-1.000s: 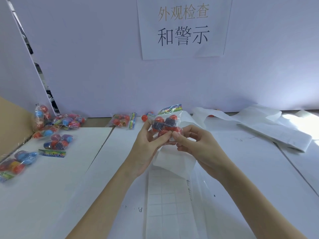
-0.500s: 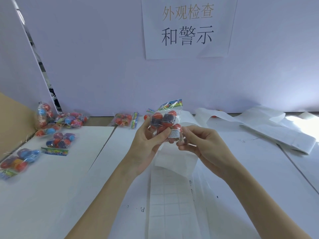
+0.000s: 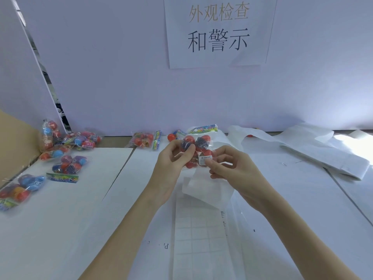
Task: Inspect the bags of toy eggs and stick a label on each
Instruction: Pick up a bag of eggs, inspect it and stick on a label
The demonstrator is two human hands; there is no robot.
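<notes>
The bag of toy eggs (image 3: 196, 146) is held up above the white desk (image 3: 66, 219), in the middle of the view, between both hands. The left hand (image 3: 169, 168) grips its left side, fingers curled round the clear plastic and the thumb across the front over a dark egg. The bag's colourful header card (image 3: 203, 129) points up and away, on the far side. A small white warning label (image 3: 204, 160) sits on the lower right front of the bag; the right hand (image 3: 234, 170) pinches there, its thumb tip pressing at the label's right edge with the fingers curled behind. Just below the hands a strip of label backing paper (image 3: 199, 229) lies on the desk, its near part showing a grid of squares. More bags of eggs (image 3: 68, 166) lie at the far left, well apart from the hands, and another bag (image 3: 142, 140) lies by the back wall. A paper sign (image 3: 219, 31) with Chinese characters hangs on that wall.
</notes>
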